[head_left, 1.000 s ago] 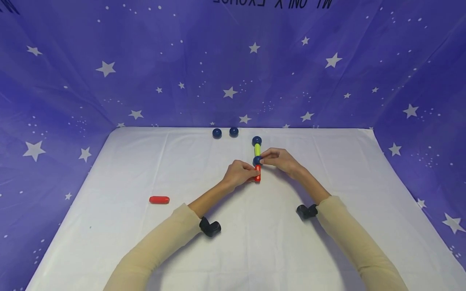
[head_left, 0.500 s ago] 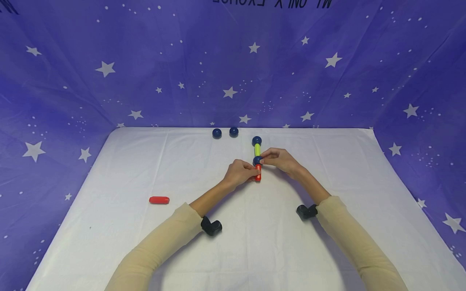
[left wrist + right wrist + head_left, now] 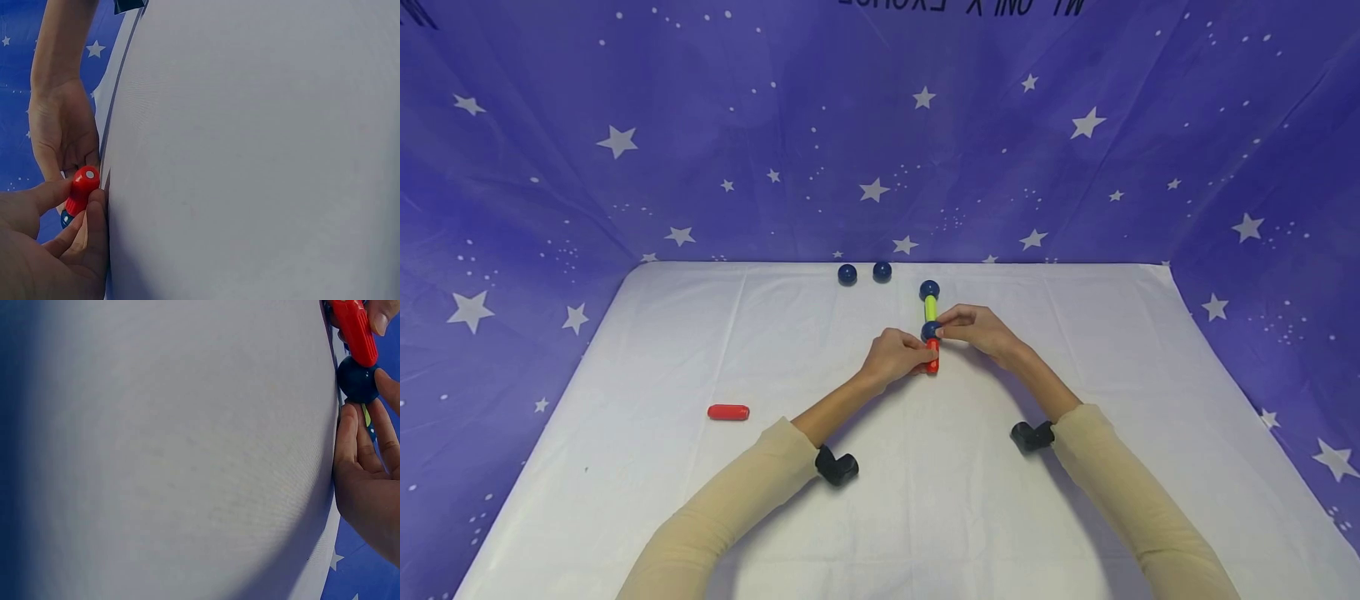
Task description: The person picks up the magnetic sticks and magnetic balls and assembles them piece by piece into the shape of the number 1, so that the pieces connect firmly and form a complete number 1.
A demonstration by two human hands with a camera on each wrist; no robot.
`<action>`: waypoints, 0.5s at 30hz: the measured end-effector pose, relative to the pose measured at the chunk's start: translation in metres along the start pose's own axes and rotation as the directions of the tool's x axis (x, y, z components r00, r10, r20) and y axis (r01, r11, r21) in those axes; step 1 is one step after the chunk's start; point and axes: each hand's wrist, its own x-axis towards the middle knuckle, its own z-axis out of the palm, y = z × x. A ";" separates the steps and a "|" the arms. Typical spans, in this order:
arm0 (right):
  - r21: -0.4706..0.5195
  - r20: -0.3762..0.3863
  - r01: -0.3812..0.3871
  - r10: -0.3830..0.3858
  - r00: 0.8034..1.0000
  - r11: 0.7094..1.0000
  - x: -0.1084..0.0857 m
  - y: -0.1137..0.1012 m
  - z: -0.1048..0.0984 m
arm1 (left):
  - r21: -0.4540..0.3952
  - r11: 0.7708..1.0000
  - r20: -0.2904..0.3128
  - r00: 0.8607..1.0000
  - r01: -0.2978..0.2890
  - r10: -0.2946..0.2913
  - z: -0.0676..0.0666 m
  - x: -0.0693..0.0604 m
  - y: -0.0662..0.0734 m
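Observation:
My left hand (image 3: pixel 892 358) pinches a red rod (image 3: pixel 83 187) between thumb and fingers; a pale disc shows on its free end in the left wrist view. The rod's far end touches a dark blue ball (image 3: pixel 358 380), which my right hand (image 3: pixel 983 332) holds with thumb and fingertips. From that ball a yellow-green rod (image 3: pixel 931 308) runs away from me to a second blue ball (image 3: pixel 928 289). These pieces form a nearly straight line on the white cloth. In the right wrist view, fingers mostly cover the yellow-green rod.
Two loose blue balls, a left one (image 3: pixel 847 274) and a right one (image 3: pixel 882 272), sit near the table's back edge. Another red rod (image 3: pixel 727 412) lies at the left. A purple star-patterned cloth (image 3: pixel 880 133) rises behind the white table (image 3: pixel 970 500).
My left hand and the red rod have shifted very slightly to the right and away from me. The right hand and the other pieces hold their places.

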 end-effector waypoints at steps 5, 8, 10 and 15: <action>0.005 0.001 0.003 -0.003 1.000 1.000 0.000 0.000 0.000 | 0.008 1.000 -0.021 1.000 -0.006 0.006 0.002 -0.001 0.000; 0.010 -0.001 0.002 -0.002 1.000 1.000 0.000 0.000 0.000 | 0.010 1.000 -0.025 1.000 -0.009 0.009 0.002 -0.001 0.000; 0.011 0.000 0.001 -0.001 1.000 1.000 0.000 0.000 0.000 | 0.011 1.000 -0.022 1.000 -0.007 0.007 0.002 -0.002 0.000; 0.002 0.000 -0.005 0.005 1.000 1.000 0.000 -0.001 0.000 | 0.002 1.000 -0.013 1.000 -0.006 0.006 0.001 0.000 0.000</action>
